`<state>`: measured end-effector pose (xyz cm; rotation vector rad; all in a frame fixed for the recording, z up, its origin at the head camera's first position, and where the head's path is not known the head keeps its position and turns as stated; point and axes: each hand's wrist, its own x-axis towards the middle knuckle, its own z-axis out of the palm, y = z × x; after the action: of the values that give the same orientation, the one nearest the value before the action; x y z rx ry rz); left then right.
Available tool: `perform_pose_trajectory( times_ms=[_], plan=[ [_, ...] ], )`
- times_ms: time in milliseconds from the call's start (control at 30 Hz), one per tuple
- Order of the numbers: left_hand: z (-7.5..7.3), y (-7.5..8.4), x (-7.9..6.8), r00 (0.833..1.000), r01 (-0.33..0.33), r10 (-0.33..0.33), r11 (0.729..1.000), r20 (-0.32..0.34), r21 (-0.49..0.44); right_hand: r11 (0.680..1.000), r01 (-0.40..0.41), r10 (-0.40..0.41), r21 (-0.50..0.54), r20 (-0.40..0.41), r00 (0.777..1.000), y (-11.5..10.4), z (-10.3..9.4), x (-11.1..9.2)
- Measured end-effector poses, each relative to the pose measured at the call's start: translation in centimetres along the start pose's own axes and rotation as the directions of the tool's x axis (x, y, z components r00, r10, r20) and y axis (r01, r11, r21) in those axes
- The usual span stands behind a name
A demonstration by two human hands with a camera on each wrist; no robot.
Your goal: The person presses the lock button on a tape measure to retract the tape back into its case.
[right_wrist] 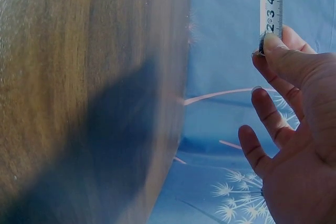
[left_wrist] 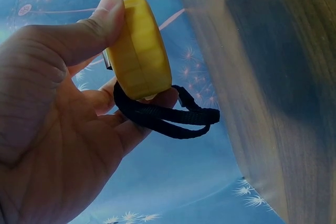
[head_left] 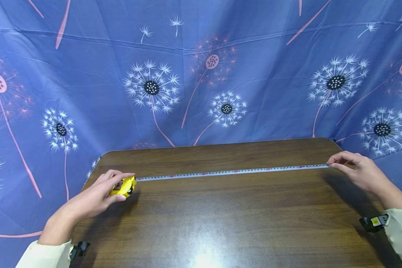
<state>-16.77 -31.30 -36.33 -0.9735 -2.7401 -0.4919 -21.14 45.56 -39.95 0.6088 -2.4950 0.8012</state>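
Note:
A yellow tape measure point(head_left: 124, 187) is gripped in my left hand point(head_left: 98, 191), between thumb and fingers, at the left part of the table. Its blade point(head_left: 221, 173) stretches out across to the right in a nearly straight line. At the far end, my right hand point(head_left: 365, 173) pinches the blade's tip between thumb and forefinger. In the left wrist view a black wrist strap point(left_wrist: 173, 119) loops from the yellow case point(left_wrist: 142, 51). The right wrist view has the thumb point(right_wrist: 278, 48) over the tip, near the low numbers, with the other fingers spread loosely.
Below the blade lies a brown wood-grain table point(head_left: 241, 212) with rounded back corners. A blue cloth with dandelion prints point(head_left: 264, 74) hangs behind it and at the sides. Hand shadows fall on the tabletop, and a bright glare shows near the front.

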Motion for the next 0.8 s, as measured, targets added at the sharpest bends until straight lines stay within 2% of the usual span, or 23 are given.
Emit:
perform_pose_trajectory(
  times_ms=[367,533,800],
  plan=[
    [0.01,0.07,0.0,1.0,-0.003,0.003,1.0,0.0,-0.001,1.0,0.014,-0.014,0.017,-0.017,1.0,-0.47,0.24,0.31],
    [0.0,0.13,-0.03,1.0,0.017,-0.017,1.0,0.013,-0.011,1.0,0.028,-0.028,-0.014,-0.032,0.999,-0.55,0.38,0.44],
    [-0.1,0.22,0.0,0.999,0.04,-0.039,0.999,0.027,-0.036,0.999,0.021,-0.02,0.024,-0.039,0.999,-1.03,0.65,0.5]
  ],
)
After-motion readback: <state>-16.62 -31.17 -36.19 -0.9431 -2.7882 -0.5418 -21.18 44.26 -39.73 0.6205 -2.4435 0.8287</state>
